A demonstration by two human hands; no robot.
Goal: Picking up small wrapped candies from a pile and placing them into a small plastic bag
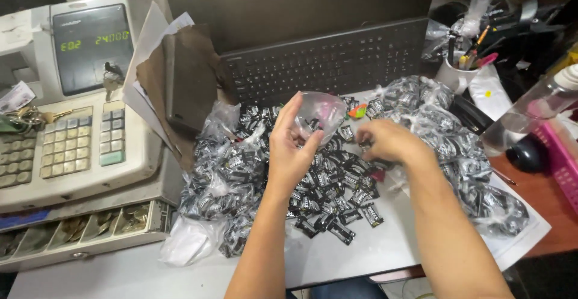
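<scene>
Head view: left hand (pixel 289 148) holds clear bag (pixel 322 114), right hand (pixel 385 141) picks candies (pixel 337 200).

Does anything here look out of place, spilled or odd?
The cash register's coin drawer hangs open, and a set of keys dangles from the register. The heap of black wrapped candies lies loose, but the hands are working through it.
</scene>
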